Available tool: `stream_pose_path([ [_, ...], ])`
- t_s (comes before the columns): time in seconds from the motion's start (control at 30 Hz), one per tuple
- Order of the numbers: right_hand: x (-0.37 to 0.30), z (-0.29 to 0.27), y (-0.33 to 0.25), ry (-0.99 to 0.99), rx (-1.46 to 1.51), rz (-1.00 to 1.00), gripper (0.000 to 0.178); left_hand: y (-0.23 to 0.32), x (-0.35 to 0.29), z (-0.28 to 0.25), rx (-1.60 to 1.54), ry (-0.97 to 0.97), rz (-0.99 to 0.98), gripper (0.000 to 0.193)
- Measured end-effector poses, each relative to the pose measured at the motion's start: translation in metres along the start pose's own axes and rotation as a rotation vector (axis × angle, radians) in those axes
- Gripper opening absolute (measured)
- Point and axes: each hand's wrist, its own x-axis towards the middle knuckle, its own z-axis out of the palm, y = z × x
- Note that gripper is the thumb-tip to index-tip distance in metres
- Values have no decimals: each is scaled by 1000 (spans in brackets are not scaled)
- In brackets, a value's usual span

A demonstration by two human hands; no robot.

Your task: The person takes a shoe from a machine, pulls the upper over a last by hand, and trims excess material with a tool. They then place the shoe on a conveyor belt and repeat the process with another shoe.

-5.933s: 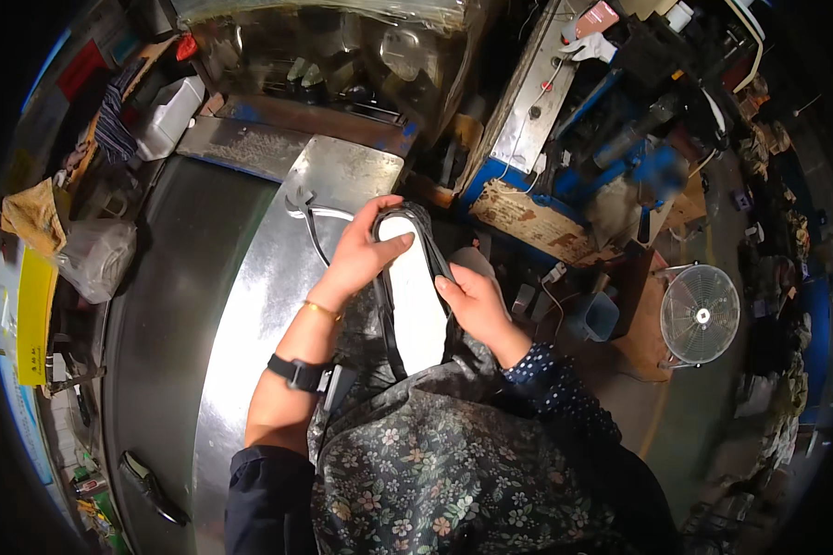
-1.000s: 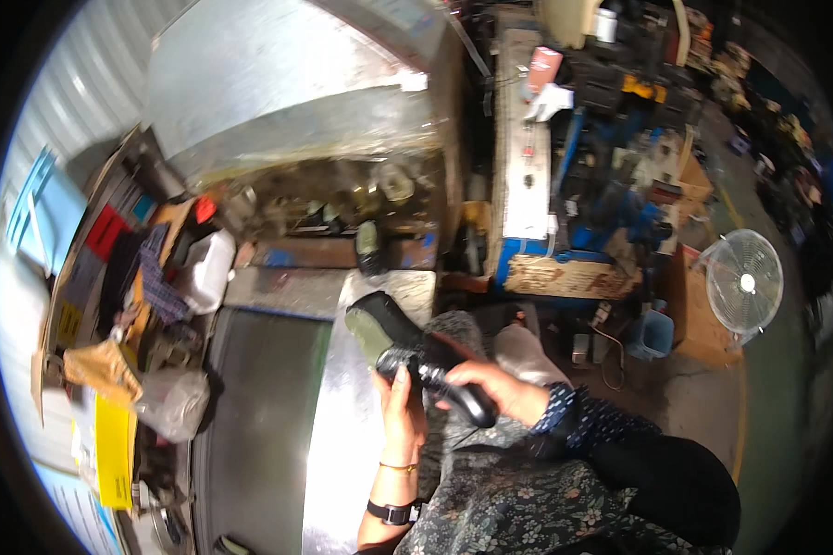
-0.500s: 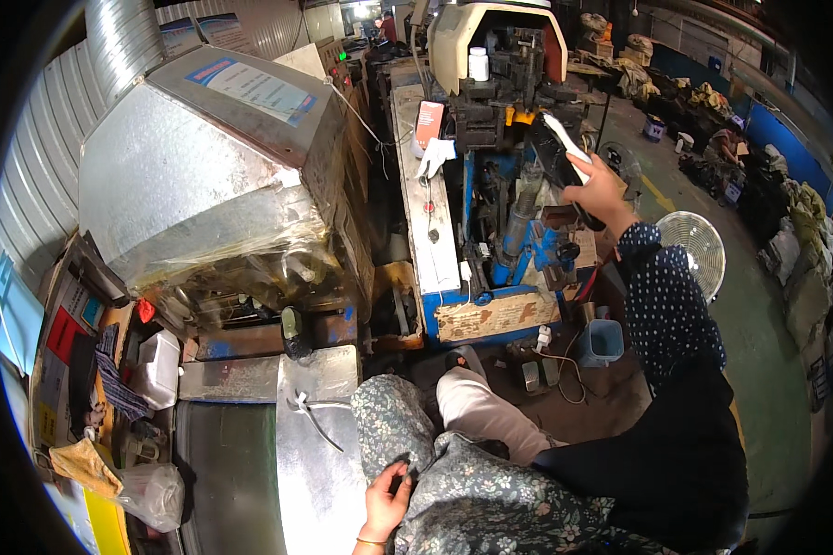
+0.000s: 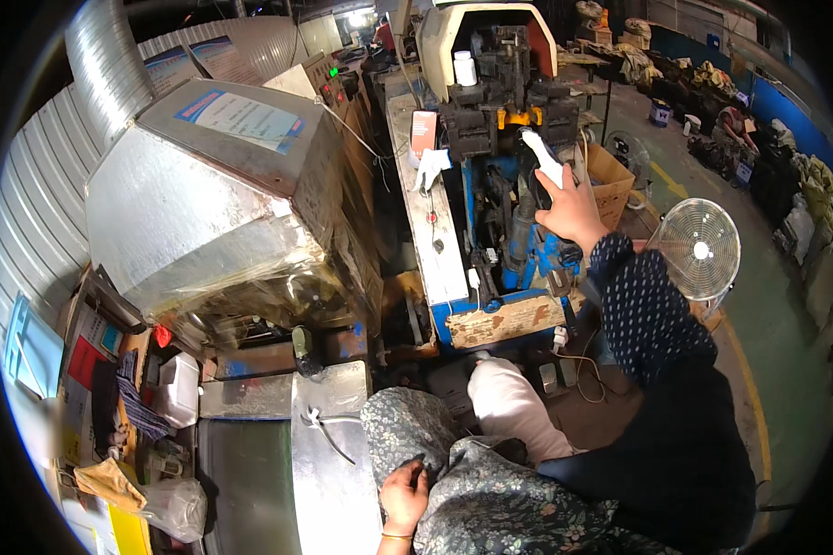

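Note:
My right hand (image 4: 572, 213) reaches forward over the machine (image 4: 509, 120), its thumb and fingers closed on the lower end of a long, narrow white piece (image 4: 544, 157). The piece tilts up and away to the left, just below the machine's yellow part (image 4: 520, 117); I cannot tell its kind. Low in the view, my left hand (image 4: 404, 499) rests by the flowered cloth (image 4: 472, 490) over my lap. Its fingers are curled, with something dark at the fingertips that is too small to name.
A white bench strip (image 4: 435, 250) carries a crumpled white glove (image 4: 430, 169) and an orange-and-white box (image 4: 423, 131). The metal hood (image 4: 194, 203) stands left. A round fan (image 4: 699, 248) and a cardboard box (image 4: 611, 185) are right. A pale metal plate (image 4: 333, 462) lies beside my left hand.
The view has shifted. My right hand has moved left and lower with the white piece; the dark shape beside it no longer shows. The cardboard box has come into view. My left hand stays curled.

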Motion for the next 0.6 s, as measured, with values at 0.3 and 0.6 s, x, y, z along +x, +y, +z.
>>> stream_pose_path([
  [0.3,5,17,6,128,-23,8,79,-3,-3,4,-41,10,-13,19],
  [0.6,36,-6,-14,185,-79,-50,77,-24,-21,-37,-157,175,-226,21],
])
